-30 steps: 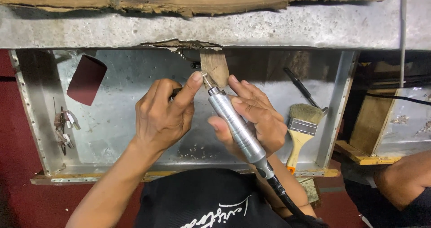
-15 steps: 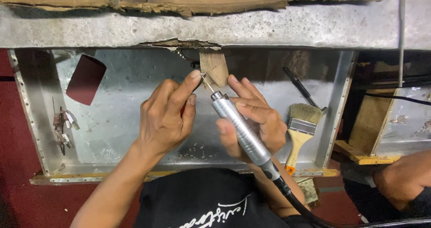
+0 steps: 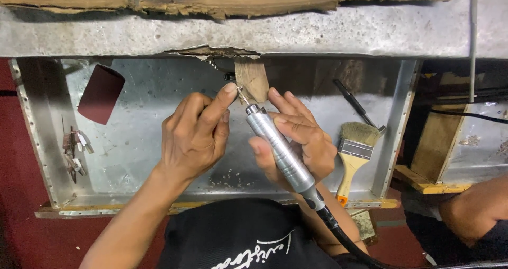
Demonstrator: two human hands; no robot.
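Gripping a silver rotary handpiece (image 3: 279, 151), the person's right hand (image 3: 296, 142) has its fingers wrapped around the metal barrel, with the fingertips spread toward the tool's nose. The handpiece lies slanted, its thin bit pointing up toward the far edge of the metal tray (image 3: 143, 136), its black flexible cable (image 3: 344, 237) trailing off past the near edge toward the person's body. The bit's tip meets the lower left corner of a small wooden block (image 3: 253, 78) that stands against the tray's far wall, about the middle of it.

The left hand (image 3: 193, 139) is half curled, holding nothing that I can make out; its extended forefinger rests right at the bit, touching or almost touching the block's corner, while the other fingers fold loosely into the palm.

Toward the tray's right edge lies a paintbrush (image 3: 353, 155) with a yellow wooden handle and pale bristles, bristles pointing to the far side. Just beyond it a thin dark tool (image 3: 353, 104) lies slanted. Near the far left corner sits a dark red roll (image 3: 100, 93) of what looks like abrasive paper, and a small bunch of keys (image 3: 74, 152) lies by the left edge. Fine dust or chips speckle the tray floor near the front edge. At the lower right of the view, outside the tray, another person's bare arm (image 3: 473, 208) shows.
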